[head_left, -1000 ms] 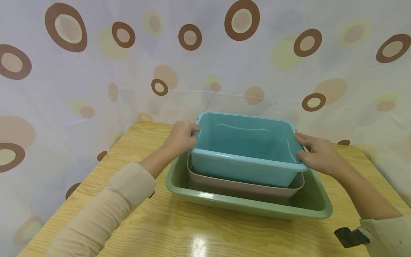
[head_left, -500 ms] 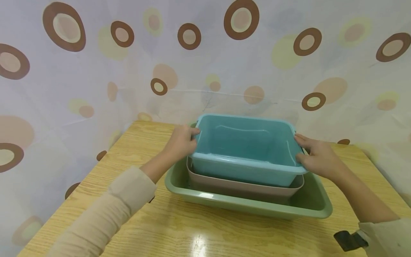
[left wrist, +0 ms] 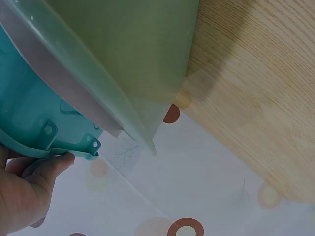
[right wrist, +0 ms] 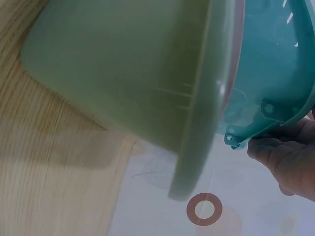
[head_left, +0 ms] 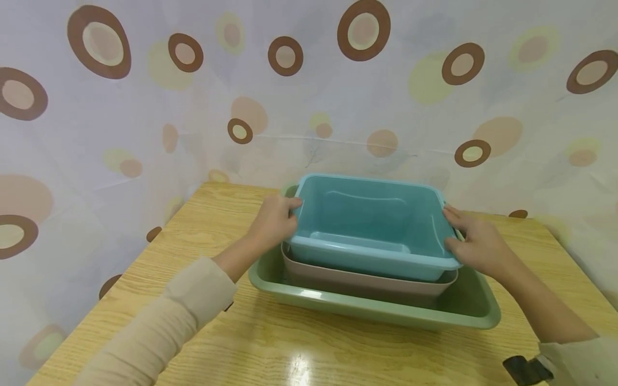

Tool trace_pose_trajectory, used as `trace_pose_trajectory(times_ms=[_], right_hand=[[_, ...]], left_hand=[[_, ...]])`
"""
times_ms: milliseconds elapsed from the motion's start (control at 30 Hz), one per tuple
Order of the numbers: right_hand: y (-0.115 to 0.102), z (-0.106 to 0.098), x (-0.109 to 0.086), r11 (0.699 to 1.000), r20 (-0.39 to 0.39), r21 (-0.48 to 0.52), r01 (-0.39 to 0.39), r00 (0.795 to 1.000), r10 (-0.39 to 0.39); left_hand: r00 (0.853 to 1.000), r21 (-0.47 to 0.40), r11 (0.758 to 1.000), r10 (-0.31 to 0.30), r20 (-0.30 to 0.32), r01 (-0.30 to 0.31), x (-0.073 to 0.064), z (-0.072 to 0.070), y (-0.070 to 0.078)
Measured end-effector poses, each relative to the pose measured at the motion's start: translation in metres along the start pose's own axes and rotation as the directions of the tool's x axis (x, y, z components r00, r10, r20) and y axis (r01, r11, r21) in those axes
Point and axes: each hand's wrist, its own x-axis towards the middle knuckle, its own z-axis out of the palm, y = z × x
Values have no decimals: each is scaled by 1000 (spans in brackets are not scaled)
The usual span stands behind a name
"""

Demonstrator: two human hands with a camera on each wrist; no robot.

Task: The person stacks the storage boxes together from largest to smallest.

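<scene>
A blue plastic basin (head_left: 367, 214) sits tilted toward me, partly inside a greyish-pink basin (head_left: 357, 281). Both stand within a larger green basin (head_left: 372, 311) on the table. My left hand (head_left: 272, 220) grips the blue basin's left rim, thumb on top. On the opposite side my right hand (head_left: 475, 241) holds the right rim. From below, the left wrist view has the fingers of the left hand (left wrist: 32, 189) under the rim. The right wrist view likewise has the right hand (right wrist: 290, 155) at the rim's underside. The pink basin's floor is hidden.
The wooden table (head_left: 203, 332) extends around the green basin. A patterned sheet (head_left: 309, 96) with brown rings hangs close behind the table and along its left side. A dark strap (head_left: 526, 370) shows at the right sleeve.
The blue basin's near rim has come down a little, and its far rim has sunk slightly. Both hands have stayed on its rims and lowered with it. The green and pink basins have not moved.
</scene>
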Motion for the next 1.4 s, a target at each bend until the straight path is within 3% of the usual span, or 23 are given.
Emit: trace_pose_trajectory(times_ms=[200,467,867,1233,1400], right_hand=[[-1,5,1,999,7,2,-48,999,48],[-1,6,2,999,-9,8,-33,999,33],[3,7,-2,998,-5,44,-47,999,48],[4,13,-2,994,-1,98,-51,999,51],[7,14,-10,991,-101,131,-26,994,40]], left_hand=[[1000,19,1000,-6,13,6,-2,1,-1],[997,27,998,-63,38,62,-2,2,-3],[998,31,998,-53,33,52,-1,3,-1],[1000,-16,1000,-8,-18,8,-7,4,-7],[998,-34,997,61,-34,-62,-12,4,-13]])
